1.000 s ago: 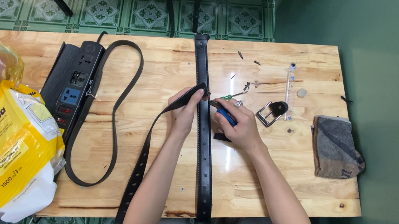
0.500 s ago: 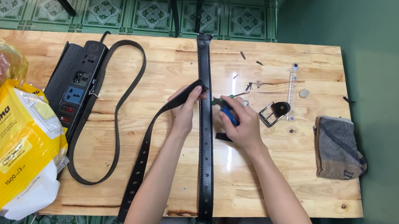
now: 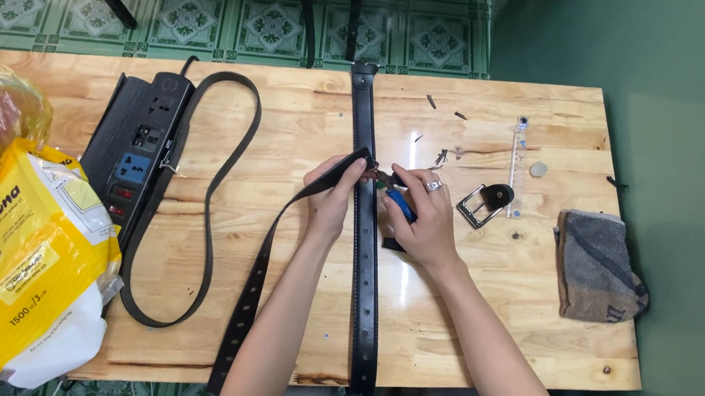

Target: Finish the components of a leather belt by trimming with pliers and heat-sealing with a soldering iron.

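Here, left hand [image 3: 330, 206] pinching belt end [image 3: 339, 172]

Black belt end [image 3: 327, 183], narrow and flat, pinched at the tip and lifted just off the counter [image 3: 269, 145], running down-left as a perforated strap toward the near edge. Blue-handled tool [image 3: 401, 203], small, mostly hidden in the grip, tip meeting that belt end. Second black belt [image 3: 367, 243], long and straight, lying flat across the counter from far edge to near edge, directly beneath.
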